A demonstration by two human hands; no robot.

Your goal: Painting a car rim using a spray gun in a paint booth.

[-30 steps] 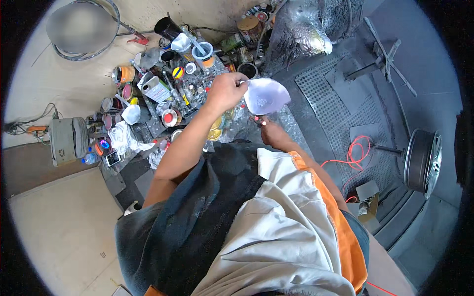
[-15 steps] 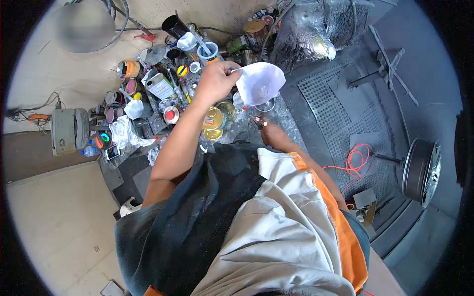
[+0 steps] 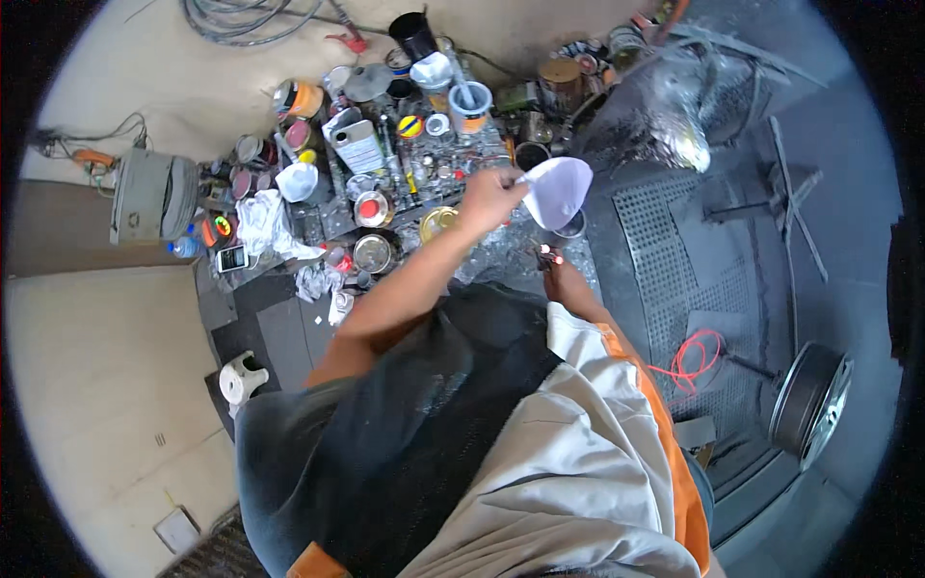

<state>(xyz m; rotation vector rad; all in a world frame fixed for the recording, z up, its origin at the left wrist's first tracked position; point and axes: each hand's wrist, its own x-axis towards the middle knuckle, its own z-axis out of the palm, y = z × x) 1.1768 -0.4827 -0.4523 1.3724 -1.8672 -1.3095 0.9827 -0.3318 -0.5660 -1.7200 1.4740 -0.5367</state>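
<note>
1. Since the earlier frame, the view has shifted, and my left hand has swung the pale paper cone sideways, uncovering a dark cup on the desk.
2. Thumb and fingers of my left hand pinch the cone's edge; it hangs above the desk's right part, overlapping a round-rimmed vessel. I can't tell whether they touch.
3. My right hand is low, beside a small dark object; whether I'm gripping that, I can't tell.
4. Done, I judge: the cone is picked up. Left: it isn't set down or released.
</note>
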